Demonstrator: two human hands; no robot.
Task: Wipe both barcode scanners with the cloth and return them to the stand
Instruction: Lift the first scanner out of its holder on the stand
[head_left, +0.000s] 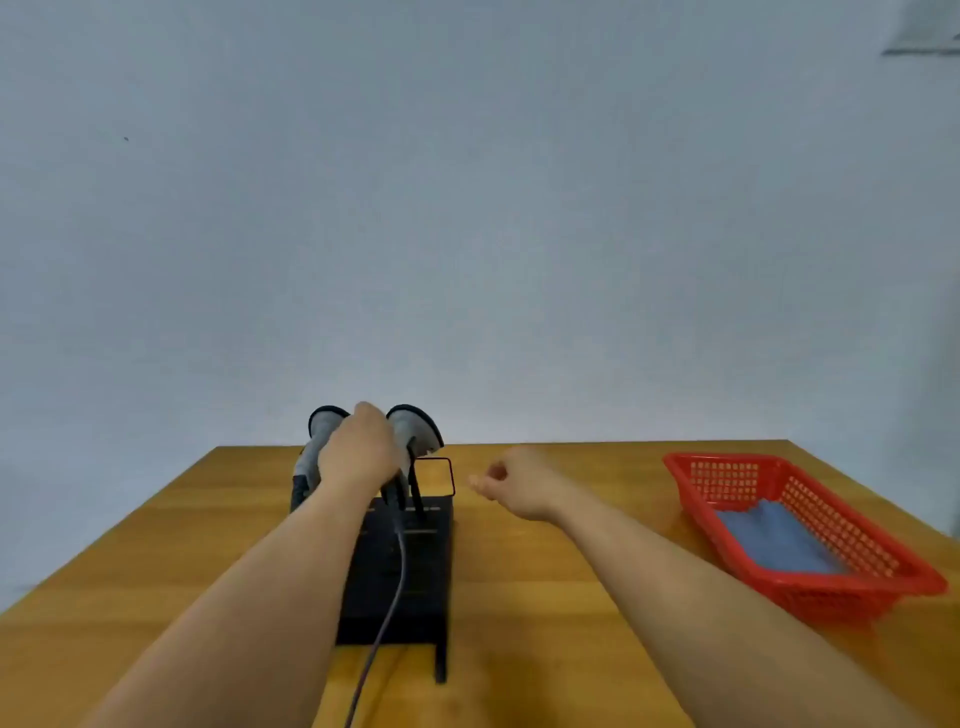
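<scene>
Two grey-and-black barcode scanners stand in a black stand in the middle of the wooden table. My left hand is wrapped round the handle between the left scanner and the right scanner; which one it grips I cannot tell exactly. A grey cable runs from the scanners toward me. My right hand hovers to the right of the stand, fingers loosely curled, holding nothing. The blue cloth lies in a red basket at the right.
The wooden table ends at a plain pale wall behind the stand. The red basket sits near the table's right edge. Bare wood lies between the stand and the basket.
</scene>
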